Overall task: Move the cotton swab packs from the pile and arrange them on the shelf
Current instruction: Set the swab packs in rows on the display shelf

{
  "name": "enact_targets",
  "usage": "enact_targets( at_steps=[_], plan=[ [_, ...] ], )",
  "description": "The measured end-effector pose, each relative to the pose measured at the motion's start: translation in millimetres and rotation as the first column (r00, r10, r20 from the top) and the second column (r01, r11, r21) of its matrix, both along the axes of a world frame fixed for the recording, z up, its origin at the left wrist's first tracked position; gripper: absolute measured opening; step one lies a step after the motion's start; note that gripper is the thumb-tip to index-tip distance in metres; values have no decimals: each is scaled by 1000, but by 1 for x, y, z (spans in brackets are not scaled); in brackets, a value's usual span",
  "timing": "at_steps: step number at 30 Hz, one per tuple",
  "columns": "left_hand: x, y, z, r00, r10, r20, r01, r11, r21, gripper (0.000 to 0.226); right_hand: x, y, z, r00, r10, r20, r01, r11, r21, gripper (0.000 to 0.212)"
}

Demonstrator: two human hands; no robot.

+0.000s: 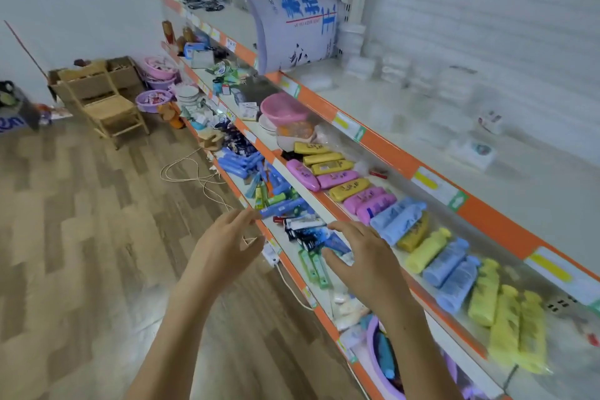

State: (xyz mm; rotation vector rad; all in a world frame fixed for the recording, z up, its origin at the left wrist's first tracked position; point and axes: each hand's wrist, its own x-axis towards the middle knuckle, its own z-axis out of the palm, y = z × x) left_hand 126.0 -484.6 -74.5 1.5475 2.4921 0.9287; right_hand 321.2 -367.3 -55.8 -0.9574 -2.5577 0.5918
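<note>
Both hands hover released and empty, left hand (224, 247) over the floor, right hand (360, 256) above the shelf (292, 266), seemingly reaching for packs.

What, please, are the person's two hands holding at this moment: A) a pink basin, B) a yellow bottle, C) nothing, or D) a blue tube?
C: the left hand and the right hand both hover in front of the shelf with spread fingers and grip nothing.
</note>
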Motion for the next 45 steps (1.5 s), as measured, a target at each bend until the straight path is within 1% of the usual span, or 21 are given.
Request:
enact_targets(
  at_steps=[5,9,12,15,18,21,26,30,32,34,36,39,40,41,43,45],
  plan=[
    [-52,37,-23,999,-23,43,27,997,-78,33,-61,49,-6,1000,22,12,-22,1000,-11,38],
    [-102,93,-28,999,-39,11,40,995,-94,33,-116,105,-10,999,27,-34,-27,1000,-10,37],
    [-140,147,-16,998,-60,-25,57,993,-104,34,-155,154,-6,998,36,-59,-36,999,-3,40],
    [-171,206,5,992,-119,-44,115,990,-75,35,-188,202,6,996,21,-91,-21,1000,0,46],
    [-195,264,23,977,-206,-50,205,978,-29,35,-210,246,19,989,-6,-146,11,999,31,41],
    [-212,320,37,951,-306,-46,307,951,36,34,-222,286,30,988,-62,-142,71,996,62,33],
    [-229,420,64,876,-466,-125,480,870,113,51,-229,349,55,974,-197,-109,213,963,164,35],
    [-231,502,75,804,-568,-173,593,785,179,50,-238,398,71,941,-311,-134,333,923,194,37],
    [-230,540,70,781,-617,-100,623,760,182,50,-246,425,71,920,-368,-131,387,904,181,38],
    [-230,572,60,755,-654,48,642,753,146,64,-256,452,66,906,-412,-94,422,895,141,42],
    [-230,596,47,725,-672,152,662,740,114,73,-264,475,57,896,-443,-18,442,890,111,52],
    [-232,614,29,668,-723,175,706,691,154,71,-271,494,40,867,-475,151,468,880,79,66],
    [-233,618,24,643,-743,185,721,669,181,71,-273,496,34,857,-486,173,481,874,72,67],
    [-234,622,20,618,-760,198,733,649,204,70,-273,497,29,848,-504,165,497,864,82,68],
    [-238,627,16,585,-783,212,754,621,215,70,-274,496,23,831,-547,102,533,835,136,65],
    [-239,631,12,557,-803,210,770,595,233,70,-273,493,22,821,-569,46,557,815,158,60]
  ],
)
